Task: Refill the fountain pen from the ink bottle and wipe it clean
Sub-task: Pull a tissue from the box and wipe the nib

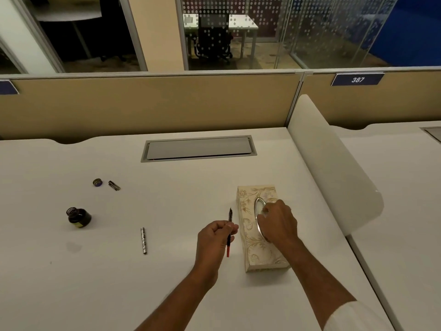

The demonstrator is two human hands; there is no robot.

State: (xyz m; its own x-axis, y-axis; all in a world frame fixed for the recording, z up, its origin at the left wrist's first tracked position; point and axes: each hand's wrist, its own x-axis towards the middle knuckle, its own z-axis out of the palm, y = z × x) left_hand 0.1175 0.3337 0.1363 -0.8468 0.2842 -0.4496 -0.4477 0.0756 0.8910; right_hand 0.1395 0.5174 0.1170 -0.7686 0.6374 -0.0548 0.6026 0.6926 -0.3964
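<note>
Fountain pen (230,215), nib up, was pinched mid-body by the left hand (214,237) just beside the tissue box (250,249). It was probably light, stiff and ink-slick, best held clear of its fragile nib. The right hand (278,223) curled at the box opening, its grip unclear.

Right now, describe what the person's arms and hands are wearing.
The left hand and right hand are bare, no gloves; no ring or watch is visible. The left forearm is uncovered; a white sleeve shows near the right elbow.
</note>
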